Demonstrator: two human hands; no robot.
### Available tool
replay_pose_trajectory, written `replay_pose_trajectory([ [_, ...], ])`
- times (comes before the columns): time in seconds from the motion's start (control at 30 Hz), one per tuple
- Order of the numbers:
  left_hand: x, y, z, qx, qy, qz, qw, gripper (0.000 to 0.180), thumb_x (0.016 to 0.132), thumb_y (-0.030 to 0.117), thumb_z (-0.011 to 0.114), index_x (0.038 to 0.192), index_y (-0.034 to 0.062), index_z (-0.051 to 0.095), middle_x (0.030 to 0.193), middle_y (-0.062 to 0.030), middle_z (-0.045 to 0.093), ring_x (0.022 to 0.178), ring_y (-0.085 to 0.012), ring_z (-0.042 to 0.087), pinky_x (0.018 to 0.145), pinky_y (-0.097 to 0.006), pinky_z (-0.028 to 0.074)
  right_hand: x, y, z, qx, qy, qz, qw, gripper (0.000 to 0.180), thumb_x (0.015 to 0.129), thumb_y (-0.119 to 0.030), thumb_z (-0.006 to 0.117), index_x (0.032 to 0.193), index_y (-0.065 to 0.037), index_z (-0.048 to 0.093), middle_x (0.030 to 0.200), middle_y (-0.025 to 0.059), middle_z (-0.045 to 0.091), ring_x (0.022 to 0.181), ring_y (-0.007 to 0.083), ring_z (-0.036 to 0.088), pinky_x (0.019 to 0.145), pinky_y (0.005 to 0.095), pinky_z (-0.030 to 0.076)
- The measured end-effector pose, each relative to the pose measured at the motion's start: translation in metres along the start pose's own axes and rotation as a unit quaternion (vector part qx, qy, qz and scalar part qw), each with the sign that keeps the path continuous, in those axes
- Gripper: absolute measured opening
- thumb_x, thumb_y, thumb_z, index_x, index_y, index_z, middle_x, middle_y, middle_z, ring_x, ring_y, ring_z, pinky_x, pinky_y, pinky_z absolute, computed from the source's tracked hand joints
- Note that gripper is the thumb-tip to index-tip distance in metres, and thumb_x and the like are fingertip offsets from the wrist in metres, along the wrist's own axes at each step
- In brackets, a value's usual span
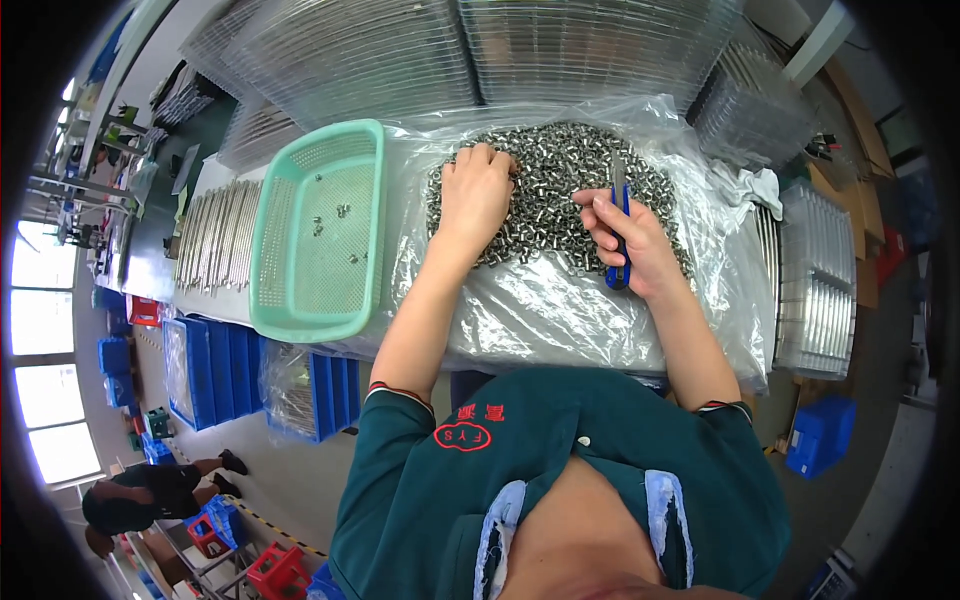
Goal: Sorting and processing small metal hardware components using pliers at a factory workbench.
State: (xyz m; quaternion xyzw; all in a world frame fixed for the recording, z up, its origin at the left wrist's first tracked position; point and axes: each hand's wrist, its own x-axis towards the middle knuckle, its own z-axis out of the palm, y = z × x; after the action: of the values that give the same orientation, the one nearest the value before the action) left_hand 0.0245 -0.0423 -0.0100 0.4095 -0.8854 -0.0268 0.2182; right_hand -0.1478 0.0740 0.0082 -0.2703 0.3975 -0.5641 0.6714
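A wide heap of small shiny metal parts (545,215) lies on a clear plastic sheet (560,310) in front of me. My left hand (478,193) rests on the heap's left side with its fingers curled down. Its fingertips are partly hidden, so what they hold cannot be made out. Over the right part of the heap, my right hand (632,240) grips a blue utility knife (618,235), its narrow end pointing away from me. The thumb and index finger of that hand lie near the knife's middle.
Left of the heap sits a mint green plastic basket (375,230) holding several small metal parts. Beyond it is a row of thin metal rods (220,238). Stacked clear trays (350,60) line the back; more trays (817,280) stand at right. Behind, at lower left, is another person (145,497).
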Motion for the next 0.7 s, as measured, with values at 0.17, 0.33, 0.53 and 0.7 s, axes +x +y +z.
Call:
replay_pose_trajectory([
  [0.17, -0.003, -0.001, -0.002, -0.003, -0.014, 0.000, 1.000, 0.008, 0.074, 0.013, 0.060, 0.081, 0.0092, 0.061, 0.089, -0.0067, 0.055, 0.090, -0.0256, 0.050, 0.076, -0.037, 0.038, 0.001, 0.001, 0.001, -0.012, 0.002, 0.003, 1.000, 0.030, 0.087, -0.021, 0.053, 0.107, 0.002, 0.054, 0.075, -0.0024, 0.051, 0.052, -0.0016, 0.038, 0.039, 0.0115, 0.028],
  [0.33, -0.004, 0.010, -0.008, -0.280, 0.005, -0.035, 0.959, 0.010, 0.078, 0.012, 0.060, 0.086, 0.0078, 0.062, 0.094, -0.0053, 0.056, 0.086, -0.0179, 0.052, 0.074, -0.029, 0.039, 0.000, 0.002, 0.000, -0.037, 0.017, 0.005, 0.999, 0.028, 0.087, -0.020, 0.053, 0.107, 0.000, 0.054, 0.075, -0.0027, 0.052, 0.053, -0.0015, 0.037, 0.039, 0.0120, 0.027],
  [0.53, -0.019, 0.040, 0.001, -0.667, -0.103, -0.084, 0.733, 0.016, 0.081, 0.010, 0.059, 0.095, 0.0022, 0.059, 0.098, -0.0042, 0.052, 0.090, -0.0110, 0.053, 0.075, -0.022, 0.044, 0.001, 0.009, -0.002, -0.043, 0.043, 0.010, 0.998, 0.017, 0.086, -0.018, 0.056, 0.096, -0.004, 0.056, 0.075, -0.0013, 0.054, 0.051, -0.0011, 0.037, 0.040, 0.0127, 0.027],
  [0.7, -0.017, 0.044, -0.008, -0.601, -0.064, -0.001, 0.796, 0.020, 0.078, 0.008, 0.061, 0.098, 0.0031, 0.059, 0.103, -0.0068, 0.052, 0.093, -0.0157, 0.053, 0.075, -0.026, 0.046, 0.000, 0.004, -0.005, 0.066, 0.017, 0.044, 0.997, 0.018, 0.086, -0.019, 0.056, 0.091, -0.002, 0.054, 0.074, 0.0006, 0.054, 0.049, -0.0010, 0.038, 0.037, 0.0122, 0.029],
])
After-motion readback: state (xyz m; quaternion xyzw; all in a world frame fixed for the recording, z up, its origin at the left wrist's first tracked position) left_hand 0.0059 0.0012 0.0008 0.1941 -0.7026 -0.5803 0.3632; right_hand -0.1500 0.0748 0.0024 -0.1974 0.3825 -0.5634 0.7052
